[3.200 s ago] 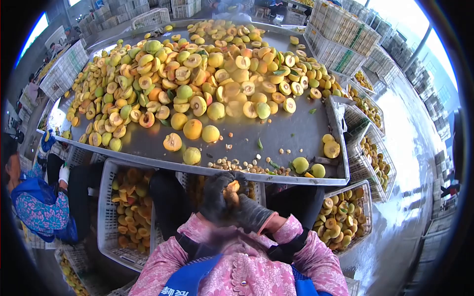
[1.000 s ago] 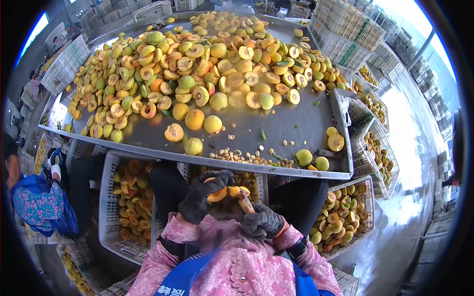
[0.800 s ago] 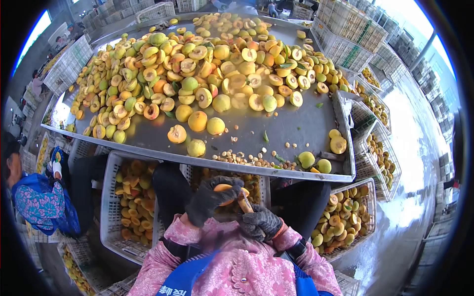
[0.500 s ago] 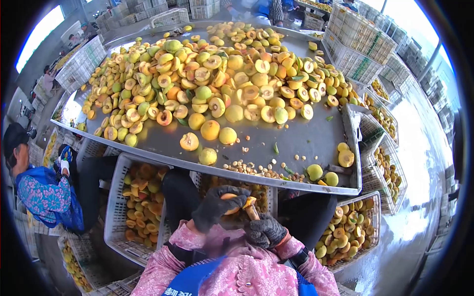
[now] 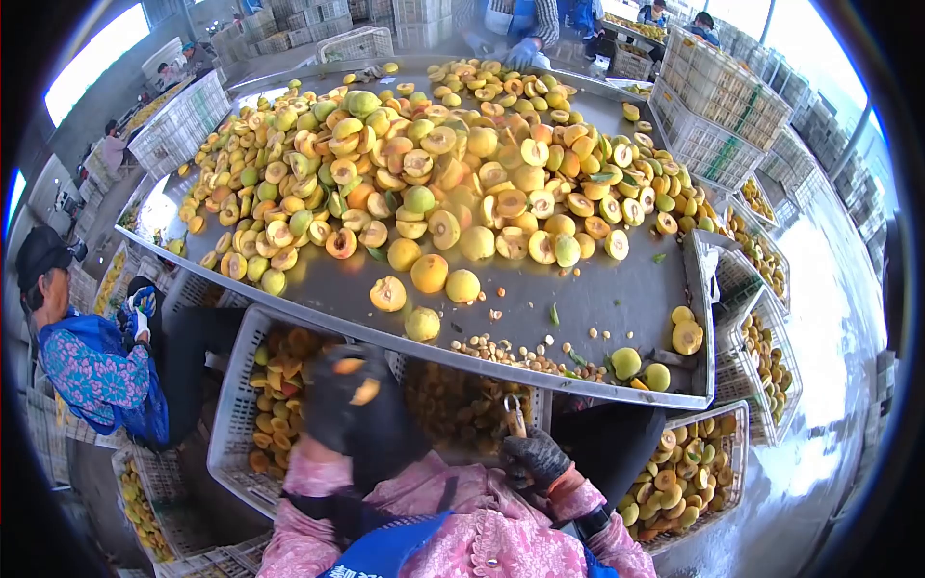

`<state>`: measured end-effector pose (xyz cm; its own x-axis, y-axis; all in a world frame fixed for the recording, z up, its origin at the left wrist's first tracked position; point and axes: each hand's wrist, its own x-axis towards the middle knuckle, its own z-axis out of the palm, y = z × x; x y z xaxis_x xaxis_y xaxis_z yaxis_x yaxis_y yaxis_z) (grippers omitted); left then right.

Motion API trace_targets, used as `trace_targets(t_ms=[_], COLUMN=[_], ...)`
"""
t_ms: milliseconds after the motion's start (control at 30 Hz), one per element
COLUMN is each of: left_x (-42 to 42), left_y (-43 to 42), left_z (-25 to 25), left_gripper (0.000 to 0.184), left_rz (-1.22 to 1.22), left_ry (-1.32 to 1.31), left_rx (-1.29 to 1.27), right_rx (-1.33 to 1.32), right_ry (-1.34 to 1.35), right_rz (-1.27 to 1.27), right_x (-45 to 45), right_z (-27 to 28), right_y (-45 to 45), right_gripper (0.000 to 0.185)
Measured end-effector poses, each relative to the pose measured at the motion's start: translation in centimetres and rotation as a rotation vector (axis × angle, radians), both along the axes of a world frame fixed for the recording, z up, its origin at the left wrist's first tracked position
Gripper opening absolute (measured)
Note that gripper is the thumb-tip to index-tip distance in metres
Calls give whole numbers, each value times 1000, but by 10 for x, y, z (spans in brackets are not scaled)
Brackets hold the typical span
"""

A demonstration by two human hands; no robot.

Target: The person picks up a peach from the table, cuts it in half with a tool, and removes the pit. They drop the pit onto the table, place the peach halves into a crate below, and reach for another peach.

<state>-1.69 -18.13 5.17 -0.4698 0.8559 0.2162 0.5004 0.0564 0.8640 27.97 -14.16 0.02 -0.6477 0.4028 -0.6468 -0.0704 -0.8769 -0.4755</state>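
Observation:
My right hand (image 5: 536,457), in a dark grey glove, is closed around the wooden handle of a pitting tool (image 5: 515,416). The tool points up, and its metal loop end shows nothing on it. My left hand (image 5: 352,400), in a black glove, is smeared by motion beside the left crate (image 5: 228,409). Two blurred orange peach pieces (image 5: 365,391) show against this glove; whether the fingers grip them is unclear. Halved and whole yellow peaches (image 5: 443,229) are heaped on the metal table (image 5: 328,279) in front of me.
Loose pits (image 5: 511,354) lie along the table's raised near edge. Another crate of peach halves (image 5: 674,472) stands at my right, and one sits beneath the table edge between my knees. A co-worker (image 5: 96,356) sits at the left. Stacked crates (image 5: 718,96) stand at the back right.
My left hand has moved left and away from the tool, taking the peach with it. My right hand has shifted slightly right, and the tool's loop is now exposed. The view has tilted slightly.

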Motion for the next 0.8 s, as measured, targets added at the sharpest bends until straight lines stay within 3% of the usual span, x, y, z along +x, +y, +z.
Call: trace_targets(t_ms=[100,133,200,267,300,367,433,533,667,733,800], left_x=[-97,-99,-104,-88,-81,-92,-68,-48,-16,6,26], left_y=[-26,-25,-13,23,43,84,121,142,134,118,105], left_z=[-26,-21,-6,-4,-6,-46,-61,-71,-60,-30,-11], left_gripper=[28,30,35,39,41,44,49,55,53,51,47], left_rz=[333,344,358,271,225,21,59,-37,-193,-325,-458], left_ry=[77,291,719,274,48,540,432,135,-122,-286,-362], left_rx=[-141,-137,-119,-108,-99,-131,-321,-315,-18,-86,-109], right_rx=[69,7,654,869,764,621,525,316,472,410,586], right_ry=[-118,-103,-148,-176,-182,-186,-210,-339,-255,-212,-240], right_rz=[17,7,213,311,307,246,160,115,-8,13,-10], right_x=[2,3,13,14,14,13,11,10,18,12,0], right_z=[-13,-31,-109,-130,-127,-115,-84,-30,-26,11,28], right_y=[2,2,-5,-6,-5,-2,1,4,0,18,32], right_gripper=[22,24,24,23,22,21,21,25,28,30,31])
